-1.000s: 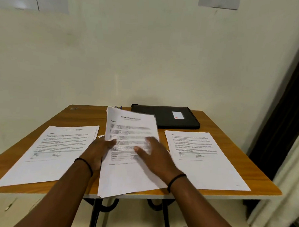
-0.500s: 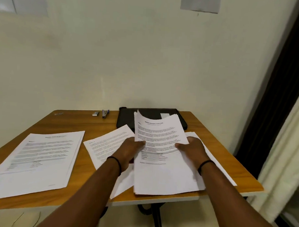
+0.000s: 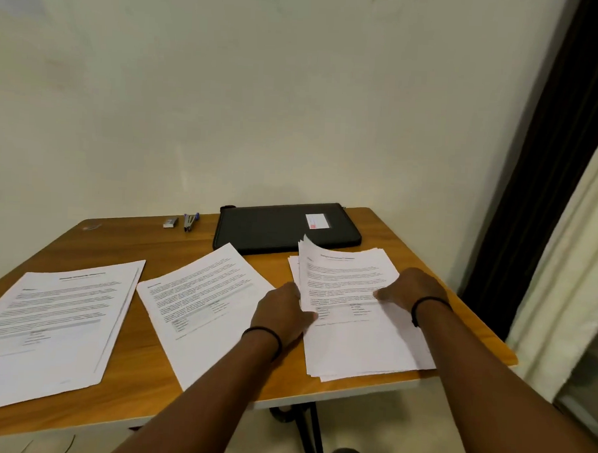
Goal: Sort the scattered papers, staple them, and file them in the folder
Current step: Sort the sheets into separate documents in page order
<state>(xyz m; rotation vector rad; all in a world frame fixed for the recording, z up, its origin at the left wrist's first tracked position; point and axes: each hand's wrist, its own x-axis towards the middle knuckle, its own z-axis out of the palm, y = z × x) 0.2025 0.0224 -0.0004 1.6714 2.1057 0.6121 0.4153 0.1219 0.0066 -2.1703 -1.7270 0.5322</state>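
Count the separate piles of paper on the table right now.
3: a left pile near the table's left edge, a middle pile, and a right stack between both hands. Sheets underneath may be hidden.

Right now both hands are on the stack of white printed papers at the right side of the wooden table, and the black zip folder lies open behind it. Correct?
Not quite. The black zip folder lies closed, flat at the back of the wooden table, as the head view shows. The rest holds: the left hand and right hand are on the stack of white printed papers at the right side.
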